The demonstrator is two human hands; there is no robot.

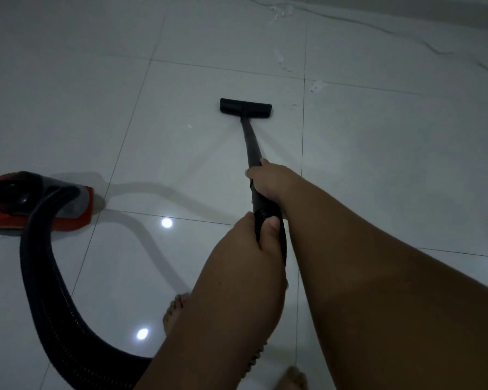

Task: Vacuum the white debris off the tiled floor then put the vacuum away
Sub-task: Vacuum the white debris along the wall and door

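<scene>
The room was dim, and the glossy tiled floor (378,170) threw back small bright spots of ceiling light in the lower half of the frame. Near the centre, both hands were on the vacuum's black wand (250,142). The right hand (268,182) was clenched around the rigid tube, further down toward the nozzle; the left hand (248,246) was wrapped tight just behind it, its grip closed on the ribbed cuff where the hose (44,280) joins the wand, thumb lying along the top.

The flat black floor nozzle (245,106) sat on the tiles just above centre, pointing away from the person. White debris (317,87) lay scattered to the upper right of it, not touching the nozzle: a clump beside a grout line, more scraps (282,61) further up, and another loose patch (279,12) at the top edge. One tiny fleck (189,126) lay to the nozzle's left.

At the left edge stood the red and black vacuum body (26,204), partly cut off by the frame. The corrugated hose looped from it down through the lower left and back toward the arms. Bare toes (175,308) showed low in the frame, beneath the left forearm.

I could read no brand or lettering on the machine; it was too dark and blurred.
</scene>
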